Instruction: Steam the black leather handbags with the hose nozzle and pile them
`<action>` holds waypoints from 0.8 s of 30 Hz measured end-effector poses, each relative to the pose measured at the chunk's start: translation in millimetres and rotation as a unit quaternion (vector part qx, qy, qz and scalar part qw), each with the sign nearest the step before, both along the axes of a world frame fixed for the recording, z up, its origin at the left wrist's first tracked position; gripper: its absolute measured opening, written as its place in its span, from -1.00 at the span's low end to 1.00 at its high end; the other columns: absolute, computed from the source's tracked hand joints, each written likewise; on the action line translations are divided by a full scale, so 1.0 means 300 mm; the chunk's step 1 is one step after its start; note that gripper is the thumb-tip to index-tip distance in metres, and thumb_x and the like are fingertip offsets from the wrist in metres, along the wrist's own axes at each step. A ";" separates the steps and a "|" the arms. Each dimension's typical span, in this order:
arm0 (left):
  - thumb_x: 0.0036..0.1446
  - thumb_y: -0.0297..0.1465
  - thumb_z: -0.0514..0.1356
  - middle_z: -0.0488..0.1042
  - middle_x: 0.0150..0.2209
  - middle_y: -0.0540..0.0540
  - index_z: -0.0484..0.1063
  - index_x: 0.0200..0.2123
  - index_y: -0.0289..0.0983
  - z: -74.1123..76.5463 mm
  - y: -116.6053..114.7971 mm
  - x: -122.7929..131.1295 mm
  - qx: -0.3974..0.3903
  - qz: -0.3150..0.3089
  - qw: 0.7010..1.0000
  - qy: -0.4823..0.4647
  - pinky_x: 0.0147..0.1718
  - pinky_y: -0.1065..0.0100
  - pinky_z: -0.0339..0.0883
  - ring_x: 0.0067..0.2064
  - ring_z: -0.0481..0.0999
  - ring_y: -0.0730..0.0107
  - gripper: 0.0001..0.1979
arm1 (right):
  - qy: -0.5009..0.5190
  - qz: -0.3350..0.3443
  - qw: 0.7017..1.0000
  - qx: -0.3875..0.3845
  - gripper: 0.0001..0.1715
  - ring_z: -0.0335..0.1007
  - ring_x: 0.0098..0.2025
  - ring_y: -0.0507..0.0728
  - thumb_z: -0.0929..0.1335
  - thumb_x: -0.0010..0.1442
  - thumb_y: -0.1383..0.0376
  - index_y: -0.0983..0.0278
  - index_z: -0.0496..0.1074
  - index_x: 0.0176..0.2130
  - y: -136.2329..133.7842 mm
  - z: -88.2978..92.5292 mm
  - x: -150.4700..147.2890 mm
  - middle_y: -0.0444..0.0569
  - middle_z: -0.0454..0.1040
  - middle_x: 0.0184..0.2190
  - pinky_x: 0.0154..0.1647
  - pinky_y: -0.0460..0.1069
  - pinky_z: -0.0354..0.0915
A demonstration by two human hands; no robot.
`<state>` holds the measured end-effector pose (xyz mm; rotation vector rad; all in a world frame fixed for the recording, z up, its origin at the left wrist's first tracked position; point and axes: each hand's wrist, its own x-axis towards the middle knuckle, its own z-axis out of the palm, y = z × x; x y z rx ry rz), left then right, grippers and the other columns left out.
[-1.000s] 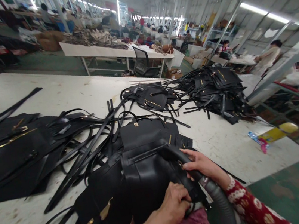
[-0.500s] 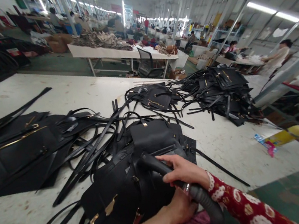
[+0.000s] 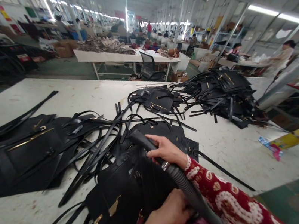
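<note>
My right hand (image 3: 165, 150) is wrapped round a black hose nozzle (image 3: 142, 140), its index finger and thumb along the handle. A ribbed hose (image 3: 185, 182) runs from it down toward my body. The nozzle's tip lies over the far part of a black handbag (image 3: 115, 185) with gold fittings, spread in front of me; I cannot tell whether they touch. At the bag's near edge my left hand (image 3: 176, 208) is closed, with curled fingers that seem to grip the bag, though the fingertips are hidden behind the hose.
Black bag pieces with straps (image 3: 33, 149) lie at the left of the pale table (image 3: 83, 90). A smaller group (image 3: 161, 100) and a tall pile (image 3: 228, 92) are farther back. A yellow can (image 3: 292, 137) lies near the right edge. People sit at work beyond.
My right hand and the nozzle have moved away from me and slightly left over the bag. The raised black panel behind the nozzle no longer shows upright. My left hand stays near the bag's close edge.
</note>
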<state>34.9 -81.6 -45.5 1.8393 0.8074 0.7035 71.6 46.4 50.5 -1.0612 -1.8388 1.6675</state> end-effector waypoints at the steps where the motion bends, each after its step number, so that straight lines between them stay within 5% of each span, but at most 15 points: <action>1: -0.06 -0.52 0.13 0.46 -0.29 -0.03 0.46 -0.33 -0.19 0.023 -0.008 -0.047 -0.012 0.023 1.000 0.008 -0.17 0.30 0.28 -0.19 0.40 0.32 -0.79 | 0.021 -0.013 1.000 0.014 -0.22 0.27 -0.60 0.00 0.39 -0.06 0.40 0.20 0.12 0.14 -0.012 0.025 0.039 -0.21 0.37 -0.51 -0.62 -0.13 0.21; 4: 0.02 -0.46 0.09 0.45 -0.28 -0.06 0.44 -0.29 -0.21 0.063 -0.002 -0.215 -0.028 0.217 0.976 0.006 -0.17 0.29 0.27 -0.19 0.40 0.34 -0.82 | 0.048 -0.063 0.997 0.015 -0.18 0.27 -0.59 0.01 0.41 -0.10 0.40 0.23 0.12 0.14 -0.058 0.069 0.152 -0.20 0.37 -0.50 -0.63 -0.14 0.21; 6: 0.03 -0.38 0.10 0.44 -0.23 -0.08 0.40 -0.22 -0.23 0.061 0.042 -0.326 -0.045 0.391 0.919 -0.037 -0.13 0.26 0.25 -0.16 0.40 0.32 -0.79 | 0.047 -0.094 0.994 -0.006 -0.15 0.29 -0.58 0.02 0.41 -0.11 0.40 0.25 0.10 0.15 -0.093 0.064 0.210 -0.18 0.39 -0.49 -0.64 -0.13 0.22; 8: -0.05 -0.32 0.18 0.45 -0.22 -0.10 0.37 -0.16 -0.27 0.041 0.115 -0.407 -0.093 0.496 0.857 -0.100 -0.17 0.29 0.27 -0.18 0.42 0.32 -0.67 | 0.047 -0.114 0.992 -0.024 -0.14 0.28 -0.59 0.03 0.41 -0.11 0.40 0.26 0.09 0.15 -0.127 0.040 0.246 -0.17 0.40 -0.49 -0.64 -0.12 0.24; 10: -0.17 -0.30 0.24 0.46 -0.28 -0.10 0.36 -0.15 -0.33 0.015 0.200 -0.448 -0.157 0.517 0.827 -0.156 -0.31 0.36 0.30 -0.27 0.44 0.36 -0.55 | 0.039 -0.120 0.991 -0.037 -0.15 0.28 -0.60 0.02 0.41 -0.11 0.40 0.25 0.09 0.15 -0.154 0.014 0.263 -0.16 0.41 -0.49 -0.64 -0.12 0.25; 15: -0.33 -0.33 0.30 0.38 -0.63 0.02 0.46 -0.40 -0.42 -0.047 0.344 -0.424 -0.221 0.483 0.827 -0.187 -0.67 0.50 0.02 -0.64 0.23 0.58 -0.65 | 0.048 -0.097 0.993 -0.051 -0.17 0.29 -0.59 0.00 0.42 -0.12 0.42 0.22 0.13 0.13 -0.185 0.003 0.256 -0.16 0.42 -0.43 -0.64 -0.13 0.25; 18: -0.33 -0.32 0.31 0.38 -0.64 0.05 0.48 -0.42 -0.39 -0.068 0.350 -0.407 -0.224 0.481 0.821 -0.210 -0.67 0.51 -0.02 -0.66 0.17 0.64 -0.67 | 0.060 -0.073 0.993 -0.073 -0.16 0.29 -0.59 -0.01 0.42 -0.12 0.42 0.22 0.13 0.13 -0.177 -0.003 0.232 -0.16 0.42 -0.42 -0.64 -0.14 0.25; 24: -0.36 -0.30 0.33 0.48 -0.53 -0.03 0.48 -0.34 -0.37 -0.076 0.308 -0.406 -0.246 0.468 0.810 -0.254 -0.58 0.44 0.16 -0.58 0.34 0.49 -0.58 | 0.071 -0.012 0.991 -0.114 -0.13 0.31 -0.64 0.03 0.42 -0.13 0.41 0.27 0.11 0.15 -0.095 -0.076 0.108 -0.19 0.38 -0.52 -0.68 -0.11 0.27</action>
